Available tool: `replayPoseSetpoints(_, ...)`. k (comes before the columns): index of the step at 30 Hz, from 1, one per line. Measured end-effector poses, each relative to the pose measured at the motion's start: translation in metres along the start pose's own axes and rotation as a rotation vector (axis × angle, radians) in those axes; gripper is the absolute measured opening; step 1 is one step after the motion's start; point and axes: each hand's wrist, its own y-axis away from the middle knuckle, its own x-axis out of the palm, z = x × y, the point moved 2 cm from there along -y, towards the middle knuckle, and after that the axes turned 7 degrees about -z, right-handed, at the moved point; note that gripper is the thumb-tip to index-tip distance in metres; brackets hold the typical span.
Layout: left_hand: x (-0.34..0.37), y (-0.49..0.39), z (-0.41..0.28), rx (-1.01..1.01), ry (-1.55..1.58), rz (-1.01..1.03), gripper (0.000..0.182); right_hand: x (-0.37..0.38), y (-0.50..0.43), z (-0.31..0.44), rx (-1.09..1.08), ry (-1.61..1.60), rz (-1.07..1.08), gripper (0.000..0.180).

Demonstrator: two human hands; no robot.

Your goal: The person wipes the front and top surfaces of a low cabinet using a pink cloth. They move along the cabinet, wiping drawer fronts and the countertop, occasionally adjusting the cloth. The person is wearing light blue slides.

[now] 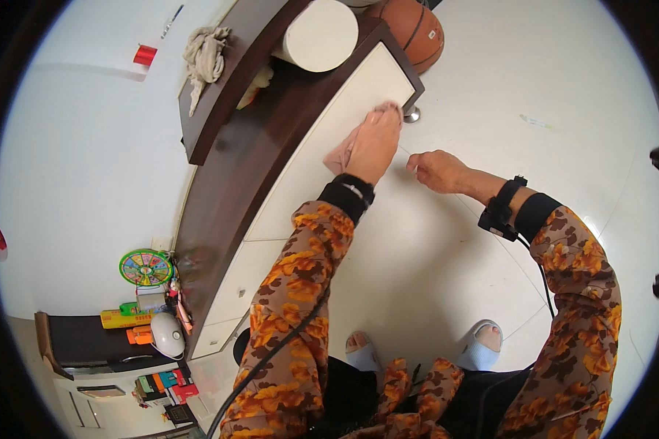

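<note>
My left hand [374,144] grips a pinkish-brown cloth [342,152] and presses it against the white front panel [335,118] of a low dark-wood cabinet. Part of the cloth hangs out below the fingers, and a fold shows above the knuckles. The hand is near the panel's end, close to a round metal cabinet foot [412,114]. My right hand [438,171] hovers over the floor, apart from the cabinet, with its fingers curled. Nothing can be seen in it. Both wrists have black bands, and the right one also carries a small black device [500,217].
A basketball [412,33] rests beside the cabinet's end. On the cabinet stands a white cylinder [323,35]; a crumpled beige cloth [205,57] lies on the raised shelf. A colourful toy wheel [146,267] stands farther along. A small wrapper-like strip [535,121] lies on the tiled floor [571,71].
</note>
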Motion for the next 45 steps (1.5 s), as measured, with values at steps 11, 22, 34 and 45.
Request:
replayPoseSetpoints(11,-0.017,0.021,0.018,0.063,-0.133,0.019,0.044,-0.004,0.003,-0.004,-0.032,-0.056,-0.052,0.027)
replayPoseSetpoints(22,0.024,-0.037,-0.004,-0.069,0.119,-0.021,0.046,0.005,0.004,-0.011,0.022,-0.095,-0.006,0.028)
replayPoseSetpoints(34,0.006,0.089,0.008,-0.118,0.065,-0.092,0.047,0.001,0.003,-0.006,0.009,-0.086,-0.018,0.027)
replayPoseSetpoints(45,-0.151,0.076,0.033,-0.345,0.494,-0.022,0.028,-0.004,-0.002,0.007,-0.033,-0.089,-0.060,0.028)
